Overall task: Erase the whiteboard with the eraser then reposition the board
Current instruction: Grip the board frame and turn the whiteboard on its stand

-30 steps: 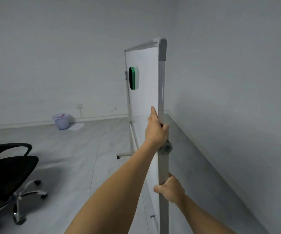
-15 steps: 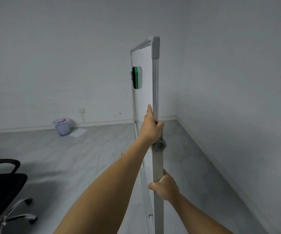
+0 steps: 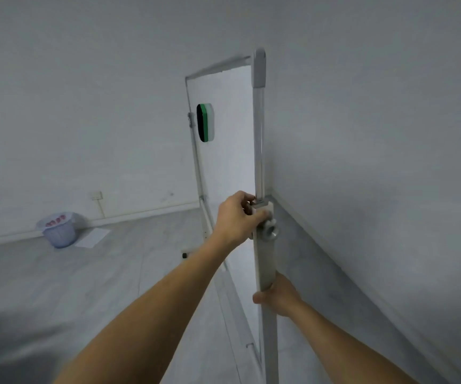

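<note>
you stand at the near end of the whiteboard [image 3: 232, 162], seen almost edge-on, upright on its stand close beside the wall [image 3: 376, 162] on your right. your left hand [image 3: 237, 217] curls its fingers round the near post [image 3: 264, 261] just above a grey knob [image 3: 270, 231]. your right hand [image 3: 277, 297] grips the same post lower down. the green and black eraser [image 3: 205, 122] clings high on the board's face, near its far edge. a pale basket [image 3: 58, 231] and a sheet of paper [image 3: 92, 238] sit on the floor [image 3: 112, 286], well to your left.
</note>
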`<state>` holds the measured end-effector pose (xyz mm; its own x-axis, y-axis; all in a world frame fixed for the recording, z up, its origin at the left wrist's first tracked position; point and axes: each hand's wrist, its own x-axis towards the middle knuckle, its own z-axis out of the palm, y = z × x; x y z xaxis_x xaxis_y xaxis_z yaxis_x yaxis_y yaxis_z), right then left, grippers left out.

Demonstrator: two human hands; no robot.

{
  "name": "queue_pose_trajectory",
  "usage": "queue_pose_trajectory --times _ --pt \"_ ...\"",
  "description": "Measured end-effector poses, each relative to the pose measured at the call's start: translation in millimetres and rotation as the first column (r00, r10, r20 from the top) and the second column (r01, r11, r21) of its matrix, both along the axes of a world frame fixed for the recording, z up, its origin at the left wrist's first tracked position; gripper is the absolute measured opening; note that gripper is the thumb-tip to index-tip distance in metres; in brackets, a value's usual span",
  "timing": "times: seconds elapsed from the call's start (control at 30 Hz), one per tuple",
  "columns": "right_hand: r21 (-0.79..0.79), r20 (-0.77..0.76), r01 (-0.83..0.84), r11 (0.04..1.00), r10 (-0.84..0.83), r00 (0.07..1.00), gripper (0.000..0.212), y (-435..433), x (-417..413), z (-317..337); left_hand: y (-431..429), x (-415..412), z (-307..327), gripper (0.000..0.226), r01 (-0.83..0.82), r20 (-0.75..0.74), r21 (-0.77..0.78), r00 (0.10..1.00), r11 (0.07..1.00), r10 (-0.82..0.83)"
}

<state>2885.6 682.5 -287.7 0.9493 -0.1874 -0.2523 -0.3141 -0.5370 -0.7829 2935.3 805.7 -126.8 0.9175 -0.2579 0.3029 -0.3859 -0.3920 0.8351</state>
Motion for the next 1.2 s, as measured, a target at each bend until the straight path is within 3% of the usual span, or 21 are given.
queue_pose_trajectory --times 0.17,0.3,0.47,0.87,1.2 --pt "0.071 -0.033 0.066 0.995 -0.064 0.997 0.074 -31.1 52.5 3.0 -19.3 64.2 13.6 0.043 0.089 -0.004 0.085 0.996 0.992 -0.089" --pt "0.099 -0.045 0.081 0.992 -0.077 0.996 0.07 -61.6 88.7 8.7 -51.7 103.1 13.7 0.041 0.086 0.006 0.062 0.996 0.994 -0.087" --pt "0.103 -0.064 0.055 0.993 -0.049 0.997 0.049 -110.1 141.0 20.8 -104.4 154.2 13.2 0.038 0.085 -0.006 0.026 0.996 0.996 -0.085" --pt "0.006 -0.063 0.03 1.0 -0.03 0.998 0.07 -246.9 313.5 30.4 -249.6 313.9 22.8 0.039 -0.005 -0.028 0.007 1.0 1.0 0.005" --pt "-0.062 -0.042 0.06 0.996 -0.063 0.997 0.061 -236.2 393.0 14.4 -231.7 394.1 15.7 0.04 0.026 -0.075 -0.033 0.997 0.999 -0.028"
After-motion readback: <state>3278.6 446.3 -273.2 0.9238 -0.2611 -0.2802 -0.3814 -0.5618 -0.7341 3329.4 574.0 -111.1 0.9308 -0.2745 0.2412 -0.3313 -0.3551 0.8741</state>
